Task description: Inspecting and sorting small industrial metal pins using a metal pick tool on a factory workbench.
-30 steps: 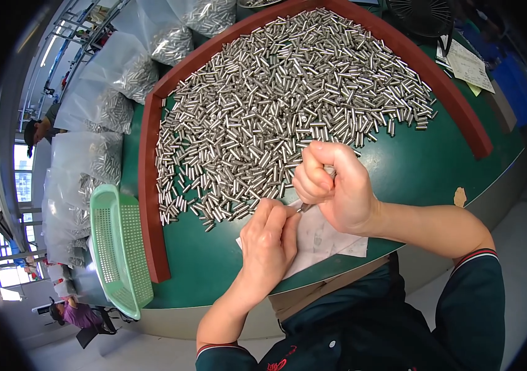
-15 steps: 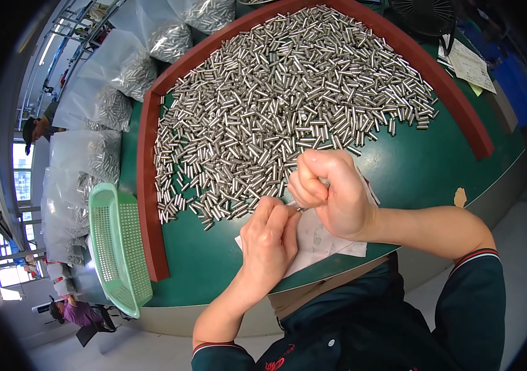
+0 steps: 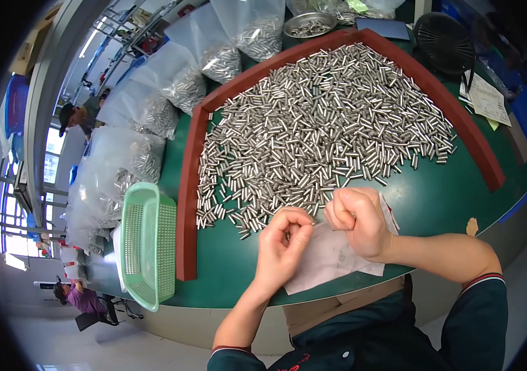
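A wide heap of small metal pins (image 3: 313, 130) lies on the green tabletop. At its near edge my left hand (image 3: 280, 250) is closed, thumb against curled fingers, and a bit of shiny metal, seemingly a pin, shows inside it. My right hand (image 3: 365, 226) makes a fist just to the right, its fingertips close to the left hand's; whatever it holds is hidden. Beneath both hands a stained whitish sheet (image 3: 322, 263), paper or cloth, lies at the table's front edge.
A dark red frame (image 3: 187, 204) borders the heap on its left, back and right. Left of it stands a green plastic basket (image 3: 167, 247). Clear bags of pins (image 3: 186, 89) line the far left, with a metal bowl (image 3: 310, 25) behind. A black fan (image 3: 443, 43) and papers (image 3: 486, 99) are back right.
My view has shifted, so the table appears farther right and lower. My hands have drawn slightly apart, and the left fingers have turned so the palm side shows more.
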Demonstrator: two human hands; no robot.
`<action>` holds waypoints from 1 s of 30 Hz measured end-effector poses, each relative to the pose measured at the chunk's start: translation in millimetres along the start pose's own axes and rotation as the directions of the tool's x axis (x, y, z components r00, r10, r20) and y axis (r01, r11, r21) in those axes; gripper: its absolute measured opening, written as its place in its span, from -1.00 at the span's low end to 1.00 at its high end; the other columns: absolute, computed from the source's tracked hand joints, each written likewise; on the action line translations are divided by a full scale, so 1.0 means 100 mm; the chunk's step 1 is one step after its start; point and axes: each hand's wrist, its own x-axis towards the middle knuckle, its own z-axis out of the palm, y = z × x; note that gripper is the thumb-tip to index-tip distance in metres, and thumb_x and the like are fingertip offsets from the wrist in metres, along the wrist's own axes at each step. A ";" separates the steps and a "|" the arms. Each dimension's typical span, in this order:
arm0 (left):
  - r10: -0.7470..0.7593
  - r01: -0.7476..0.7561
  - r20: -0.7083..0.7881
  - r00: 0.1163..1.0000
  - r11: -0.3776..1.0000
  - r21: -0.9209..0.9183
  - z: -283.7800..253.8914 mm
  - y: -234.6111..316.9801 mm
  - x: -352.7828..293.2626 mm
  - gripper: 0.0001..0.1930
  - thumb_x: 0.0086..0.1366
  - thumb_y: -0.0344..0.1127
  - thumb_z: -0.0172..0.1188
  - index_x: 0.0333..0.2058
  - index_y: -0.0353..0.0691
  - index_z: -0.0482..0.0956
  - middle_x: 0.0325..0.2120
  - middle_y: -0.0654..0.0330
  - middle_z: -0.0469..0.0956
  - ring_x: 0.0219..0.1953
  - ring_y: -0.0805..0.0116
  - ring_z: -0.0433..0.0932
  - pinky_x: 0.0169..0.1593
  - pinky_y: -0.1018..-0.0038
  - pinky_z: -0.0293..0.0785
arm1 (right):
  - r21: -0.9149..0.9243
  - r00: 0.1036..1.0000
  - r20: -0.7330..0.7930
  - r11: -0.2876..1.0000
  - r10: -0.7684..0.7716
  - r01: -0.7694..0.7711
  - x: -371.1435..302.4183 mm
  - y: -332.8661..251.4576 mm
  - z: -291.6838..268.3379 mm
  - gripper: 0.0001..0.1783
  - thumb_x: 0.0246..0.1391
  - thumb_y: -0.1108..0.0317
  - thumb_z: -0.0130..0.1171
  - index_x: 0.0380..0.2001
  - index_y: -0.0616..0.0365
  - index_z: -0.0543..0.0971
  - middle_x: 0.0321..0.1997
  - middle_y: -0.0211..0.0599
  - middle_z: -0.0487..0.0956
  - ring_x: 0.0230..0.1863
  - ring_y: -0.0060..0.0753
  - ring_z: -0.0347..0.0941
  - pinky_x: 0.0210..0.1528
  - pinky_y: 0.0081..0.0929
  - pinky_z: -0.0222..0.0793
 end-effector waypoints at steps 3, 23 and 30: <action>-0.309 0.333 0.164 0.937 0.643 -0.689 -0.21 -0.06 0.04 -0.93 0.23 -0.41 -0.04 -0.33 -0.25 0.36 -0.42 0.21 0.40 -0.68 0.66 0.06 -0.59 0.73 0.01 | 0.045 0.998 -0.019 0.997 0.059 -0.058 0.04 -0.04 0.02 -0.62 0.02 0.32 -0.27 -0.84 0.10 0.07 -0.82 -0.51 0.08 -0.73 -0.66 -0.07 -0.65 -0.63 -0.14; -0.337 0.266 0.049 0.940 0.637 -0.724 -0.38 0.05 0.20 -0.78 0.24 -0.27 -0.11 -0.36 -0.33 0.40 -0.47 0.17 0.40 -0.61 0.59 0.16 -0.55 0.66 0.11 | 0.115 0.995 -0.041 0.990 0.092 -0.086 0.10 -0.05 0.01 -0.59 0.03 0.28 -0.28 -0.86 0.08 0.07 -0.86 -0.51 0.03 -0.77 -0.65 -0.13 -0.69 -0.61 -0.20; 0.135 -0.071 -0.064 0.989 0.800 0.596 -0.27 0.14 0.58 -0.89 -0.01 -0.44 0.17 -0.48 -0.35 0.49 -0.75 0.24 0.31 -0.71 0.45 0.25 -0.58 0.54 0.21 | 0.094 0.994 -0.038 0.991 0.099 -0.095 0.11 -0.05 0.00 -0.58 0.04 0.27 -0.28 -0.86 0.08 0.07 -0.86 -0.50 0.04 -0.77 -0.65 -0.12 -0.69 -0.62 -0.20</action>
